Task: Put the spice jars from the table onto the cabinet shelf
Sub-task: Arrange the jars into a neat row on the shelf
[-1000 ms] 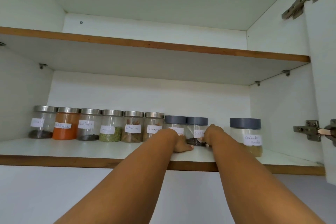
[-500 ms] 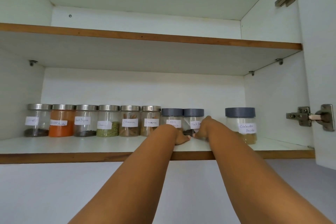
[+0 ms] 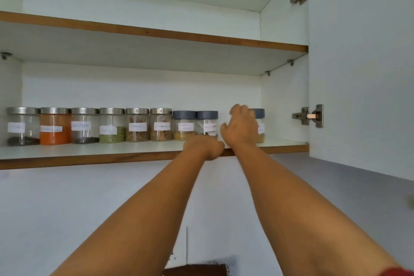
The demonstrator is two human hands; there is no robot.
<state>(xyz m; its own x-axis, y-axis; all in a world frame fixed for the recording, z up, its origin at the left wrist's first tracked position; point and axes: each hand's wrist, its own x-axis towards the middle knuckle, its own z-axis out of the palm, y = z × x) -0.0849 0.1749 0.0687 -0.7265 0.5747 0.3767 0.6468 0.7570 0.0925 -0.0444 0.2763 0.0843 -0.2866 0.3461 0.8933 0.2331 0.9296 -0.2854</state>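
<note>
A row of labelled spice jars stands on the lower cabinet shelf (image 3: 89,154). Several have steel lids, among them an orange-powder jar (image 3: 54,126). Two grey-lidded jars follow, one with yellow powder (image 3: 184,125) and one with dark bits (image 3: 207,123). A third grey-lidded jar (image 3: 259,125) stands apart at the right, mostly hidden behind my right hand (image 3: 240,127). That hand is raised with fingers spread, in front of this jar; whether it touches it I cannot tell. My left hand (image 3: 205,147) rests curled at the shelf's front edge, holding nothing.
The empty upper shelf (image 3: 156,33) runs above. The open cabinet door (image 3: 363,63) with two metal hinges (image 3: 310,116) stands at the right. A gap lies between the second grey-lidded jar and the third. White wall fills the space below the cabinet.
Both hands have left the dark-bits jar. My right hand has lifted and moved right in front of the far-right jar. My left hand has drawn back to the shelf's edge.
</note>
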